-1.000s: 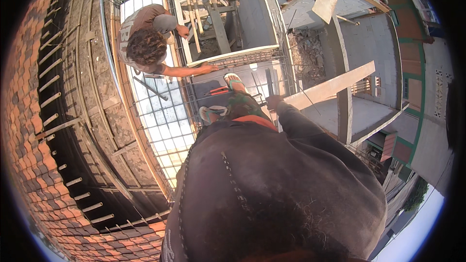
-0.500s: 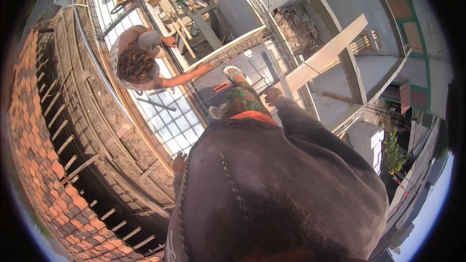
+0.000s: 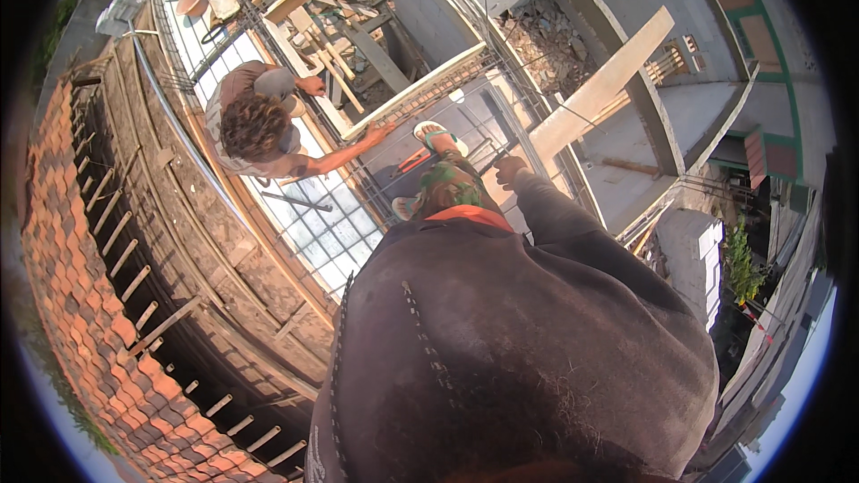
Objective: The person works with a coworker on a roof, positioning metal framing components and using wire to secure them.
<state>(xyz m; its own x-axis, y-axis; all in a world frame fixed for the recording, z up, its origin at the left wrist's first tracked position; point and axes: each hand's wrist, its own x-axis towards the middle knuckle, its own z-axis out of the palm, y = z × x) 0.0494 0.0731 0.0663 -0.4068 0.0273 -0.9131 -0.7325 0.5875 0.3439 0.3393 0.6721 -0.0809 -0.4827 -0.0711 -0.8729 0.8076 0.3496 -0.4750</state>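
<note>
Beige board (image 3: 599,87) at two o'clock: holding right hand (image 3: 511,170) half-curled nearby, not revealing whether gripping; not showing left hand. Hazard: possibly risking slipping by stepping onto red-handled tool (image 3: 412,159) at twelve o'clock.

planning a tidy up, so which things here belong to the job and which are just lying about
Likely part of the job:
- metal grid beside the co-worker
- red tool near a sandal

Probably just lying about:
- brown bowl
- rubble
- wood scraps in the open bay
</note>
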